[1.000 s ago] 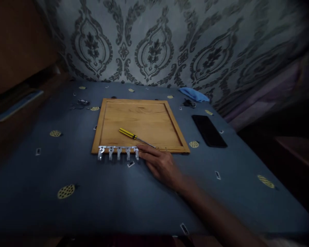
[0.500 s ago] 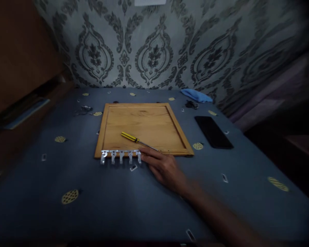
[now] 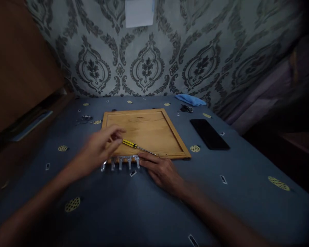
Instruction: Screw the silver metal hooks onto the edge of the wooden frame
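Observation:
A framed wooden panel (image 3: 148, 127) lies flat on the blue patterned cloth. Along its near edge sits a metal hook rail (image 3: 121, 159), its several hooks hanging towards me. My right hand (image 3: 164, 172) grips the rail's right end with its fingertips. Diagonally across the panel rests a screwdriver (image 3: 129, 143) with a yellow and black handle and a thin shaft pointing right. My left hand (image 3: 99, 144) hovers over the panel's left side, fingers curved and apart, close to the handle's end. It hides part of the panel and the rail's left end.
A black phone-like slab (image 3: 209, 134) lies right of the panel. Behind it are a dark cable bundle (image 3: 186, 108) and a blue cloth (image 3: 190, 100). Small metallic bits (image 3: 86, 117) lie at left. A brown cabinet (image 3: 23, 65) borders the left; patterned wallpaper stands behind.
My left hand has come in from the left and reached over the panel near the screwdriver handle. My right hand stays at the rail's end. The view has tilted slightly upward.

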The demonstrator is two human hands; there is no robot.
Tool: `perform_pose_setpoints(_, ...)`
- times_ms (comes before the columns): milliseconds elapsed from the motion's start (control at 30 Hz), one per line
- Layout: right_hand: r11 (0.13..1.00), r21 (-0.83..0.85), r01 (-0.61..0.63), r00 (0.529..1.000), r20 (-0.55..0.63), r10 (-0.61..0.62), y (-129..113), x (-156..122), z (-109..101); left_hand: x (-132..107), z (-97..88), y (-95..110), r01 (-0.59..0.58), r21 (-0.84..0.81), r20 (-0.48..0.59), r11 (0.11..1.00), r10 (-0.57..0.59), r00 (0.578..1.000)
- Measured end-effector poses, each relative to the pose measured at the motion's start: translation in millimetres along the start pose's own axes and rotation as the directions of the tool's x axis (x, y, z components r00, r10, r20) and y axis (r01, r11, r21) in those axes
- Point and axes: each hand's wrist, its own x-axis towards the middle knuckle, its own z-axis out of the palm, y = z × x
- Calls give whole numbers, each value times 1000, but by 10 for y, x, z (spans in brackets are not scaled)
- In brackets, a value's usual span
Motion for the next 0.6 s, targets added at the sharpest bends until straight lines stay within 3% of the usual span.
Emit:
perform_pose_setpoints(200,999,-24,46,999,-25,-47,13,-1,22,352,336,-346,-126,313,293,941,30,956)
perform_pose_setpoints(367,1000,-22,12,1000,21,-12,13,-9,21,385,240,-392,-99,260,366,961,-3,931)
perform_pose_setpoints(467,1000,-31,-3,999,32,4,24,-8,34,379,45,-334,-11,14,307,1000,7,952)
perform_pose_setpoints(600,999,-47,4,999,37,-3,32,-10,37,372,-190,-180,39,-389,32,920,-29,999)
